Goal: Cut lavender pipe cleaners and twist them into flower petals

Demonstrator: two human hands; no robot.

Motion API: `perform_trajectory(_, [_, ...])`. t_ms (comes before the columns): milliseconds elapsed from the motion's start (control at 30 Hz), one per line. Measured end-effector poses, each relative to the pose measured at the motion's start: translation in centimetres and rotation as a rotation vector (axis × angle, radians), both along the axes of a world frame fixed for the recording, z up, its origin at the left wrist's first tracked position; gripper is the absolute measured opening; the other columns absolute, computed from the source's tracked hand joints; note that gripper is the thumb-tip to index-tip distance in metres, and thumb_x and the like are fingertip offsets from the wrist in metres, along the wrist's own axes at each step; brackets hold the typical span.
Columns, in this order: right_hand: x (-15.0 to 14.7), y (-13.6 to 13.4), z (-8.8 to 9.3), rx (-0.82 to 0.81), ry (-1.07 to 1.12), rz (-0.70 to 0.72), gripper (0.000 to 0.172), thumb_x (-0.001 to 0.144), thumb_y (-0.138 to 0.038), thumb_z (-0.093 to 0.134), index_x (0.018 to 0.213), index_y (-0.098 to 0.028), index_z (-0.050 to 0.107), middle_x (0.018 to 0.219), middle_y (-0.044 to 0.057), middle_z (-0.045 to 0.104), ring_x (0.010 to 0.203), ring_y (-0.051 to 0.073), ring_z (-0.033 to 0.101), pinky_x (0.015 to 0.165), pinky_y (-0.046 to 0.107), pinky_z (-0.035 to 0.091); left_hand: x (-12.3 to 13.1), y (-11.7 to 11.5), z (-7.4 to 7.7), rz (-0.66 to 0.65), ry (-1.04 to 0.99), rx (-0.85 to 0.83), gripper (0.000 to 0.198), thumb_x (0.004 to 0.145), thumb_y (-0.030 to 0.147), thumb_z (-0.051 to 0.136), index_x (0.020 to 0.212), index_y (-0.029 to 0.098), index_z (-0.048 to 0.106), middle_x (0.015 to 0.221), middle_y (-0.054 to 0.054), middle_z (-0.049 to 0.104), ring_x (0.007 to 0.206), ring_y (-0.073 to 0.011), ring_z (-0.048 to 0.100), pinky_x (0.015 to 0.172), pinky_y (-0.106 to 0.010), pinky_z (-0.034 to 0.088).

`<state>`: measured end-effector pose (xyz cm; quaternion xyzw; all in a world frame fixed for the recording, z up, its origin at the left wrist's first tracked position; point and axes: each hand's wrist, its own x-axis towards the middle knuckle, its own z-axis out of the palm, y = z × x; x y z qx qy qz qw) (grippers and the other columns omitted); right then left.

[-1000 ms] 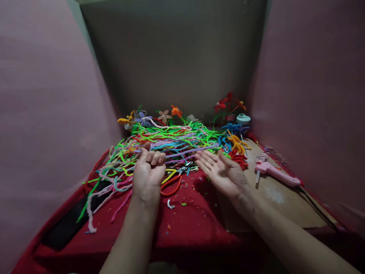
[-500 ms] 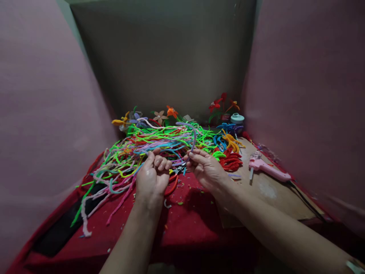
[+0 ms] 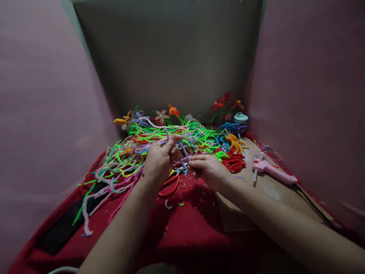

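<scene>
A purple pipe cleaner (image 3: 183, 149) runs between my two hands above the table. My left hand (image 3: 164, 154) is closed on it toward its upper end, which sticks up past the fingers. Lower and to the right, my right hand (image 3: 207, 167) pinches the same pipe cleaner between thumb and fingers. Just below the hands lie red-handled pliers (image 3: 172, 185) on the red cloth. Behind them spreads a big tangled heap of pipe cleaners (image 3: 137, 146) in green, pink, blue and other colours.
A pink glue gun (image 3: 273, 171) with a cord rests on a brown board (image 3: 265, 196) at right. Red pipe-cleaner petals (image 3: 234, 161) lie nearby. Pipe-cleaner flowers (image 3: 173, 110) and a jar with a pale lid (image 3: 241, 118) stand at the back. A black strip (image 3: 61, 228) lies front left.
My left hand has moved up and right and taken hold of the purple pipe cleaner. The strand, earlier curving up from my right hand, now stretches between both hands.
</scene>
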<state>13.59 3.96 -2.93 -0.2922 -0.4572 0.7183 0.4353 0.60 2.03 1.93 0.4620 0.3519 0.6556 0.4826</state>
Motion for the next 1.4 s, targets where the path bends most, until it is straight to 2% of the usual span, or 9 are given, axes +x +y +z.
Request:
perform_trajectory(167, [-0.2, 0.3, 0.5, 0.232, -0.267, 0.069, 0.016, 0.069, -0.023, 0.059, 0.056, -0.015, 0.061, 0.040, -0.005, 0.043, 0.036, 0.008, 0.037, 0.039, 0.024, 0.026, -0.2, 0.3, -0.1, 0.140, 0.152, -0.005, 0.017, 0.073, 0.029, 0.070, 0.069, 0.013, 0.066, 0.049, 0.003, 0.052, 0.043, -0.0059, 0.045, 0.043, -0.017, 0.035])
perform_trajectory(467, [-0.4, 0.4, 0.9, 0.405, -0.500, 0.182, 0.017, 0.074, -0.021, 0.060, 0.059, -0.015, 0.066, 0.039, -0.005, 0.046, 0.039, 0.008, 0.040, 0.044, 0.023, 0.027, -2.1, 2.0, -1.0, 0.190, 0.030, -0.129, 0.036, 0.073, 0.043, 0.068, 0.055, 0.013, 0.058, 0.042, 0.003, 0.048, 0.035, -0.0079, 0.042, 0.036, -0.020, 0.035])
perform_trajectory(667, [-0.4, 0.8, -0.1, 0.252, -0.448, 0.267, 0.015, 0.071, -0.025, 0.064, 0.061, -0.013, 0.066, 0.044, -0.003, 0.052, 0.039, 0.008, 0.044, 0.043, 0.022, 0.031, -2.4, 3.3, -1.7, 0.224, -0.078, -0.117, 0.038, 0.072, 0.039, 0.070, 0.050, 0.014, 0.052, 0.041, 0.004, 0.045, 0.034, -0.0064, 0.040, 0.034, -0.019, 0.033])
perform_trajectory(800, [-0.2, 1.2, -0.8, 0.061, -0.275, 0.263, 0.021, 0.070, -0.032, 0.066, 0.063, -0.013, 0.062, 0.050, -0.001, 0.057, 0.038, 0.008, 0.049, 0.037, 0.020, 0.033, -3.3, 3.3, -1.2, 0.227, -0.141, -0.059, 0.034, 0.074, 0.044, 0.068, 0.062, 0.014, 0.056, 0.054, 0.002, 0.053, 0.048, -0.0080, 0.052, 0.041, -0.017, 0.039])
perform_trajectory(900, [0.2, 1.5, -1.0, -0.017, -0.130, 0.167, 0.022, 0.068, -0.034, 0.068, 0.067, -0.012, 0.063, 0.049, -0.003, 0.054, 0.036, 0.005, 0.045, 0.034, 0.017, 0.031, -3.8, 2.9, -1.5, 0.063, -0.156, -0.103, 0.033, 0.071, 0.043, 0.070, 0.083, 0.013, 0.063, 0.071, -0.001, 0.060, 0.057, -0.0076, 0.056, 0.047, -0.017, 0.044])
perform_trajectory(1000, [0.3, 1.7, -1.3, -0.060, -0.057, 0.158, 0.023, 0.067, -0.034, 0.070, 0.070, -0.012, 0.064, 0.049, -0.004, 0.053, 0.036, 0.005, 0.044, 0.033, 0.016, 0.030, -3.2, 2.3, -2.6, -0.165, -0.049, -0.238, 0.032, 0.066, 0.024, 0.077, 0.092, 0.012, 0.065, 0.079, -0.004, 0.064, 0.053, -0.0064, 0.055, 0.046, -0.016, 0.042])
perform_trajectory(1133, [0.4, 1.6, -1.5, -0.103, -0.040, 0.225, 0.020, 0.071, -0.030, 0.068, 0.070, -0.010, 0.064, 0.050, -0.002, 0.055, 0.037, 0.006, 0.046, 0.034, 0.016, 0.030, -1.4, 1.9, -4.2, -0.287, 0.033, -0.298, 0.022, 0.069, 0.027, 0.073, 0.082, 0.011, 0.067, 0.055, -0.001, 0.058, 0.044, -0.0093, 0.053, 0.043, -0.020, 0.041])
perform_trajectory(1267, [0.9, 1.5, -1.7, -0.282, 0.166, 0.387, 0.025, 0.084, -0.030, 0.054, 0.083, -0.008, 0.066, 0.060, 0.003, 0.059, 0.047, 0.008, 0.053, 0.044, 0.019, 0.041, -1.1, 2.0, -4.4, -0.226, 0.033, -0.257, 0.020, 0.071, 0.031, 0.071, 0.078, 0.012, 0.066, 0.046, 0.005, 0.047, 0.041, -0.0081, 0.050, 0.044, -0.019, 0.041])
perform_trajectory(1400, [1.2, 1.4, -2.3, -0.470, 0.294, 0.477, 0.021, 0.089, -0.020, 0.046, 0.090, -0.009, 0.064, 0.067, 0.004, 0.060, 0.053, 0.009, 0.053, 0.048, 0.019, 0.042, -1.4, 1.8, -4.0, -0.182, 0.024, -0.233, 0.021, 0.071, 0.031, 0.072, 0.079, 0.012, 0.067, 0.045, 0.006, 0.044, 0.039, -0.0072, 0.047, 0.044, -0.020, 0.041])
